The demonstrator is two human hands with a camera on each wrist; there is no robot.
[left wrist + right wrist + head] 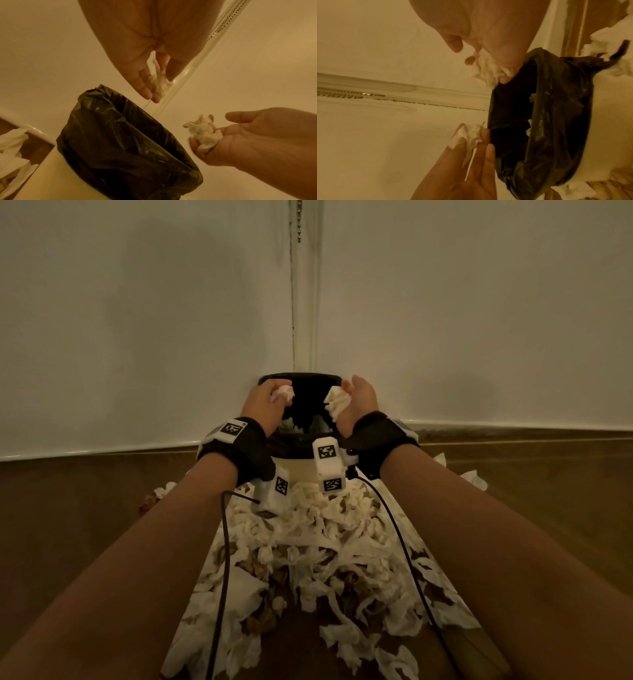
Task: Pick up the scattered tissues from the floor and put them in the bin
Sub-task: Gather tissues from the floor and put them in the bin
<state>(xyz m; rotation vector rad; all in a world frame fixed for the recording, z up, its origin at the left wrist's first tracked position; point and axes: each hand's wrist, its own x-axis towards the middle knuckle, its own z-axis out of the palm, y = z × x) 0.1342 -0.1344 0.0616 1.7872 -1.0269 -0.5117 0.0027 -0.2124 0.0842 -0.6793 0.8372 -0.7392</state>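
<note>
A white bin (301, 469) with a black liner (120, 135) stands in the wall corner. My left hand (270, 398) hovers over the left side of its mouth and pinches a small crumpled tissue (283, 393) at the fingertips, the tissue (160, 83) lying between thumb and fingers. My right hand (349, 397) is over the right side of the mouth and grips a bigger tissue wad (337, 404), which bulges out of the right hand's (488, 58) curled fingers. Several tissues (308, 542) lie heaped on the floor in front of the bin. A few white scraps show inside the liner.
White walls meet behind the bin, with a bead chain (299, 220) hanging in the corner. Wood floor (85, 508) lies to both sides of the heap. More tissues (476, 479) sit right of the bin. Black cables (224, 542) trail from both wrist cameras over the heap.
</note>
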